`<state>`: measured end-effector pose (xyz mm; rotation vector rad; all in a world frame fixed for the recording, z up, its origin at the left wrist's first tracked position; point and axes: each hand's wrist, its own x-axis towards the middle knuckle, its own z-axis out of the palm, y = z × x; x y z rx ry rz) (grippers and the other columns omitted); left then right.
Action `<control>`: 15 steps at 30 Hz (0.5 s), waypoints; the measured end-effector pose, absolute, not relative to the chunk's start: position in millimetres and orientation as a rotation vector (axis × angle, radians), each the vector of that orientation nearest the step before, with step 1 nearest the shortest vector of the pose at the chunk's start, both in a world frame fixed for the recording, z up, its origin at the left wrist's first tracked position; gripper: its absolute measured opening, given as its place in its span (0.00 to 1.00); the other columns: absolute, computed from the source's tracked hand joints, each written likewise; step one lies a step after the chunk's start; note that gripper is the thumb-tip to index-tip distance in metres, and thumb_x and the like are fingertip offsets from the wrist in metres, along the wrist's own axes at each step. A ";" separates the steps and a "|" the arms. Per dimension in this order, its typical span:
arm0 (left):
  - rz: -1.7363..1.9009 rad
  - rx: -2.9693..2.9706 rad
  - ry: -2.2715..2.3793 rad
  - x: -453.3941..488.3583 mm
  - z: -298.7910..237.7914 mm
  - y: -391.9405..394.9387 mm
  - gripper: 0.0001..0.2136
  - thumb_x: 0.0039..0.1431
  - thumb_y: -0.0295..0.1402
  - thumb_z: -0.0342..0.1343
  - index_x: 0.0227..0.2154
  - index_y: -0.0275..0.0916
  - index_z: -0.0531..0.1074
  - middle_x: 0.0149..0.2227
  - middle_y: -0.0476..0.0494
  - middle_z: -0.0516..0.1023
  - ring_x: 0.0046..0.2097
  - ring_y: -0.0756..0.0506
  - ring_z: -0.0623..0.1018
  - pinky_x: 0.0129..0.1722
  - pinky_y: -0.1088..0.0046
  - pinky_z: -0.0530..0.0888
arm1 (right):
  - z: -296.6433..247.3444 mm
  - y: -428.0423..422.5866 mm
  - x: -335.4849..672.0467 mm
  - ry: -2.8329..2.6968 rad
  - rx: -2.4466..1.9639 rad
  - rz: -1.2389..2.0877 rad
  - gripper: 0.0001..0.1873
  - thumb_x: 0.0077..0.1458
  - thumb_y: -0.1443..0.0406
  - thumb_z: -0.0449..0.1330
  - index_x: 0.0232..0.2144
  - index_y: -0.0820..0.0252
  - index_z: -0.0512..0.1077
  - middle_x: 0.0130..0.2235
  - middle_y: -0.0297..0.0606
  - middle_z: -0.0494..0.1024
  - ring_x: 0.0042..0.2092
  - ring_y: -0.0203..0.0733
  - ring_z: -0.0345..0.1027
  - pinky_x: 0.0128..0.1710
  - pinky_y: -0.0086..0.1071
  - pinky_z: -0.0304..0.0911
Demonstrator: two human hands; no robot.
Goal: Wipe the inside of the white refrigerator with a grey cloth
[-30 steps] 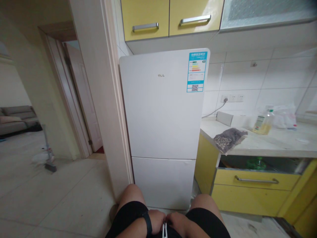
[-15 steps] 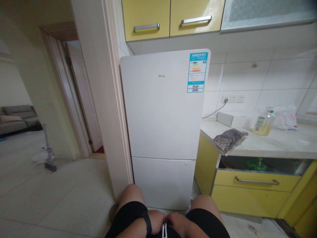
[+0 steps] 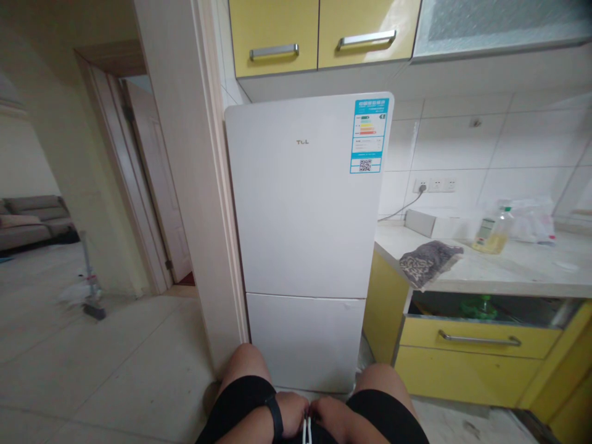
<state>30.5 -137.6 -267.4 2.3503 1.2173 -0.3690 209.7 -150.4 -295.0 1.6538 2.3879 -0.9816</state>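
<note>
Far left, a broom (image 3: 93,308) is stood on the floor (image 3: 139,364). Over black shorts (image 3: 240,401) now, the left hand (image 3: 291,412) is curled inward, a white refrigerator (image 3: 303,216) faced beyond; white cords (image 3: 307,430) are seen right where the hands meet, and the right hand (image 3: 330,416) is bent in alongside. Each grip is curled, but whether the cords are pinched cannot be told. Rightward, a patterned cloth (image 3: 428,262) is draped over the edge of the worktop (image 3: 467,271).
</note>
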 end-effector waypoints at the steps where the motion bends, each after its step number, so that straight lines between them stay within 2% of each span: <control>1: -0.370 2.348 1.222 30.8 -267.3 -137.6 0.18 0.60 0.43 0.52 0.46 0.46 0.82 0.48 0.37 0.85 0.51 0.31 0.83 0.48 0.55 0.78 | -296.0 -149.9 209.9 2.391 1.649 -0.981 0.23 0.54 0.58 0.56 0.48 0.54 0.81 0.50 0.51 0.84 0.54 0.59 0.78 0.51 0.44 0.71; 6: -0.374 2.336 1.218 31.1 -268.8 -136.3 0.16 0.59 0.42 0.53 0.45 0.47 0.82 0.47 0.37 0.85 0.51 0.31 0.83 0.47 0.54 0.79 | -299.7 -148.2 210.0 2.400 1.635 -0.973 0.23 0.53 0.61 0.56 0.48 0.54 0.81 0.51 0.51 0.84 0.55 0.59 0.77 0.52 0.44 0.71; 15: -0.373 2.337 1.210 30.7 -269.8 -136.8 0.16 0.60 0.41 0.53 0.44 0.48 0.82 0.48 0.39 0.85 0.51 0.32 0.83 0.48 0.55 0.78 | -298.9 -149.4 210.7 2.407 1.636 -0.987 0.23 0.54 0.59 0.55 0.48 0.56 0.81 0.50 0.55 0.83 0.54 0.63 0.78 0.51 0.47 0.71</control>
